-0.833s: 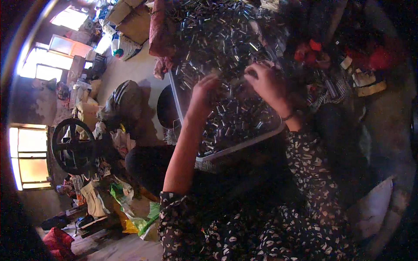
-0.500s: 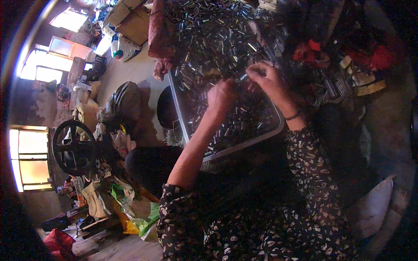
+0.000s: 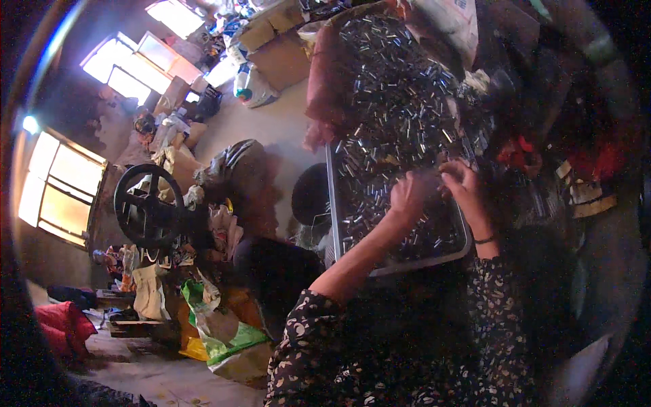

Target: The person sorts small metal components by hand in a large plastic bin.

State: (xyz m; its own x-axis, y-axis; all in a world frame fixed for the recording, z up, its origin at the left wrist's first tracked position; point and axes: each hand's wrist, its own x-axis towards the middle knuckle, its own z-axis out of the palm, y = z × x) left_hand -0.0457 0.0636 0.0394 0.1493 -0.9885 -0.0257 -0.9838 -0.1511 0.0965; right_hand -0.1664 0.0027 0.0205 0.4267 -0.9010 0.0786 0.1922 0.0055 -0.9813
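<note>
A large tray with a pale rim (image 3: 331,203) holds a heap of small shiny metal cylinders (image 3: 400,88). Both of my hands are over the near half of it, close to each other. My left hand (image 3: 405,195) is closed, its fingers curled toward the right hand; whatever lies in them is hidden. The fingers of my right hand (image 3: 461,179) are bent into a pinch, and anything between the tips is too small and dark to make out. Loose cylinders lie under and around both hands.
A reddish cloth roll (image 3: 324,74) drapes over the tray's left edge. Beside the tray stands a dark round container (image 3: 311,193). Left of that are a stuffed sack (image 3: 237,169), a black spoked wheel (image 3: 148,205) and a green-and-white bag (image 3: 220,336). Red cloth (image 3: 519,152) lies to the right.
My view has swung, so the tray and hands sit farther right and lower in the picture. The hands remain over the cylinders, now a little closer together.
</note>
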